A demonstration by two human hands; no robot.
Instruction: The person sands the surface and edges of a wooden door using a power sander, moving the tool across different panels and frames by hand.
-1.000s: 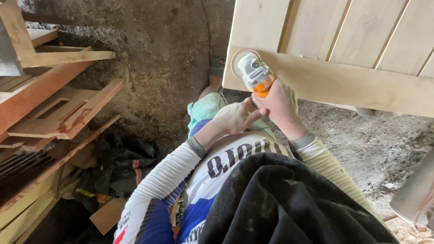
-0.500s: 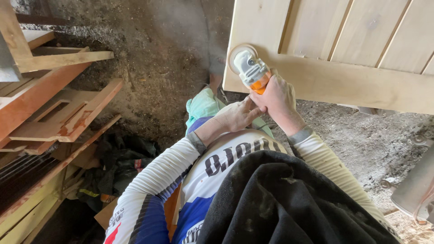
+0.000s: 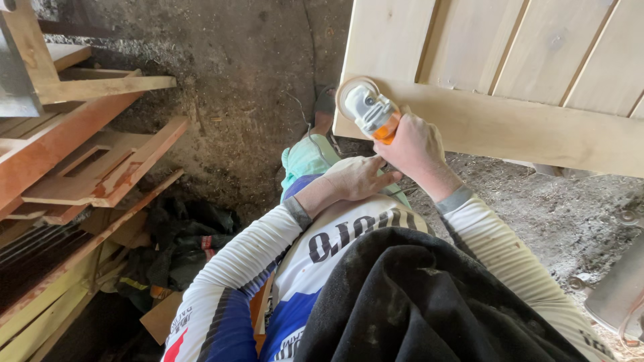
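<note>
Dirt floor (image 3: pixel 255 100) fills upper centre. Right hand (image 3: pixel 416 144) grips the orange-bodied sander (image 3: pixel 372 110) against the pale wooden door (image 3: pixel 510 124); left hand (image 3: pixel 355 177) steadies alongside, loosely open (likely compact, rigid, best held by its body).

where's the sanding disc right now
In the head view, upper middle: the sanding disc presses the pale wooden door's lower-left corner, on the grinder held by the right hand.

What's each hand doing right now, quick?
Right hand: closed around the orange-and-grey sander, disc on the wooden door.
Left hand: open, holding nothing, beside the right wrist.
</note>
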